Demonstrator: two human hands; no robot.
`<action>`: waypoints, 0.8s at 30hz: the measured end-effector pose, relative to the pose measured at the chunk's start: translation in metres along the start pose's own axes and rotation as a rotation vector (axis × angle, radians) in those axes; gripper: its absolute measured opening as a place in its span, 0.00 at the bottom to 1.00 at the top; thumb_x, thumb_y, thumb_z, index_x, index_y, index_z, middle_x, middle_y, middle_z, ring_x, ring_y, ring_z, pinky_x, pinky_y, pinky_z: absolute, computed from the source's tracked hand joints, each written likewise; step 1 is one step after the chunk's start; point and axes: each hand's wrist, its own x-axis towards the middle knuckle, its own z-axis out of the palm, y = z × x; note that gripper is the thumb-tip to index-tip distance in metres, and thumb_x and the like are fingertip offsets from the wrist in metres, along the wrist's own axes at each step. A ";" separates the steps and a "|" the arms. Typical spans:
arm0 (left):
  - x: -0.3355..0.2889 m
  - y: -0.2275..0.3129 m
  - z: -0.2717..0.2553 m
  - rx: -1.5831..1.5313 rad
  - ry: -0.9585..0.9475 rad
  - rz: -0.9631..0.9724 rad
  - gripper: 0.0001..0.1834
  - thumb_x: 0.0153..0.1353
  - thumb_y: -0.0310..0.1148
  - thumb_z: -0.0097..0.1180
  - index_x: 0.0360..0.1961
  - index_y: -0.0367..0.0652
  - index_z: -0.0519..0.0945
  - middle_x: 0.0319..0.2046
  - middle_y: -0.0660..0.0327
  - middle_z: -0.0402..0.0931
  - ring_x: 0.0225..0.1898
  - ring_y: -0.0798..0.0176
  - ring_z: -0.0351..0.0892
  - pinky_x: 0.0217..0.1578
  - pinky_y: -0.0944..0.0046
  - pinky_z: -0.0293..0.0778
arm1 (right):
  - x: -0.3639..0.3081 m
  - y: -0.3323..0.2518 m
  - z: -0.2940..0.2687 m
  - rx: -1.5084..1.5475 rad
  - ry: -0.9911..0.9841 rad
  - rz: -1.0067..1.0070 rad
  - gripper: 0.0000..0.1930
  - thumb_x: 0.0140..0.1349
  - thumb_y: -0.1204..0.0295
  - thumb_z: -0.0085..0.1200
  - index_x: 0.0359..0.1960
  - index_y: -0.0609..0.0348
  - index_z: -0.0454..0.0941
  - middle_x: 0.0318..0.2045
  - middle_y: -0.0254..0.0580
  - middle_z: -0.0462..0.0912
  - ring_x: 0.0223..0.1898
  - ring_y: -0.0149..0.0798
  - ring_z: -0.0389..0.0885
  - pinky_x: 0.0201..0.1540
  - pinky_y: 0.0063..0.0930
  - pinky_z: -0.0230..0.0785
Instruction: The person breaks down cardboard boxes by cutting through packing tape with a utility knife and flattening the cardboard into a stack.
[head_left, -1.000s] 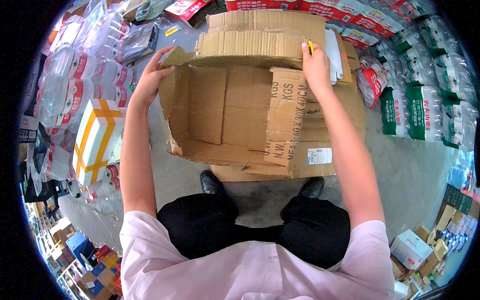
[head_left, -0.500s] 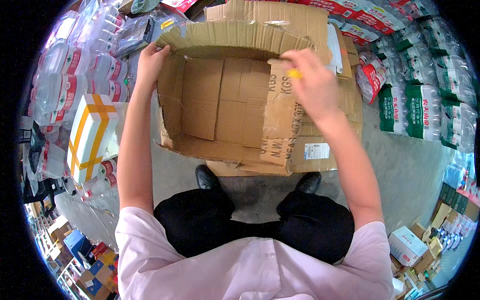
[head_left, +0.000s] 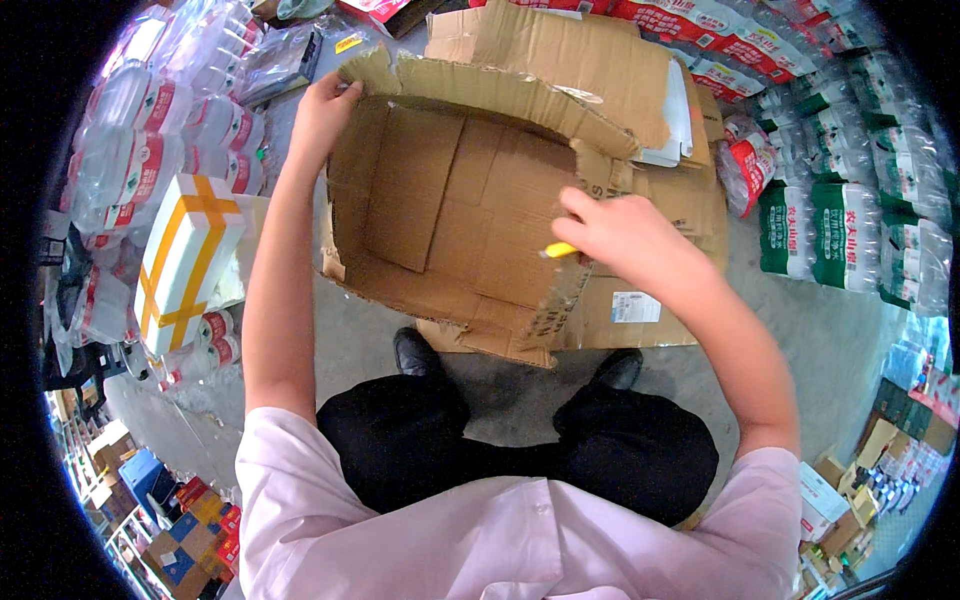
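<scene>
An open cardboard box (head_left: 480,180) with ragged cut edges stands tilted in front of me, its inside facing up. My left hand (head_left: 325,112) pinches its far left corner, thumb over the rim. At the box's right wall my right hand (head_left: 625,228) is closed on a yellow box cutter (head_left: 561,250), whose tip points left over the box's inside. Most of the cutter is hidden in the fist, and whether its blade is touching the cardboard I cannot tell. The printed right flap is bent and partly behind this hand.
Flattened cardboard (head_left: 570,60) lies stacked beyond and right of the box. Packs of bottled water (head_left: 843,235) line the right, and large bottles (head_left: 130,150) the left. A white foam box (head_left: 190,265) with yellow tape stands by my left forearm. My shoes (head_left: 417,352) are just below.
My right hand has come down along the box's right side, from its far corner to mid-wall. The box has turned slightly clockwise, and my left hand has shifted a little right with its corner.
</scene>
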 end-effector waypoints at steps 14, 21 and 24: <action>0.004 0.056 -0.065 -0.062 -0.435 -0.042 0.31 0.70 0.46 0.64 0.72 0.49 0.76 0.49 0.67 0.84 0.45 0.73 0.78 0.43 0.71 0.70 | -0.081 0.046 0.002 0.514 0.693 0.262 0.18 0.43 0.93 0.62 0.33 0.61 0.74 0.35 0.40 0.80 0.38 0.42 0.83 0.42 0.29 0.75; -0.041 0.085 -0.116 -0.677 -0.751 -0.137 0.41 0.78 0.65 0.43 0.81 0.49 0.61 0.72 0.50 0.69 0.68 0.57 0.75 0.64 0.58 0.75 | -0.076 0.093 -0.021 1.002 0.864 0.244 0.16 0.51 0.93 0.60 0.33 0.57 0.74 0.39 0.32 0.81 0.42 0.30 0.79 0.49 0.24 0.71; -0.049 0.066 -0.125 -0.924 -0.714 -0.087 0.47 0.75 0.68 0.41 0.82 0.45 0.55 0.76 0.47 0.64 0.74 0.51 0.70 0.72 0.52 0.70 | -0.059 0.103 -0.017 1.291 0.909 0.321 0.13 0.59 0.86 0.65 0.43 0.58 0.79 0.37 0.27 0.81 0.34 0.23 0.74 0.37 0.18 0.67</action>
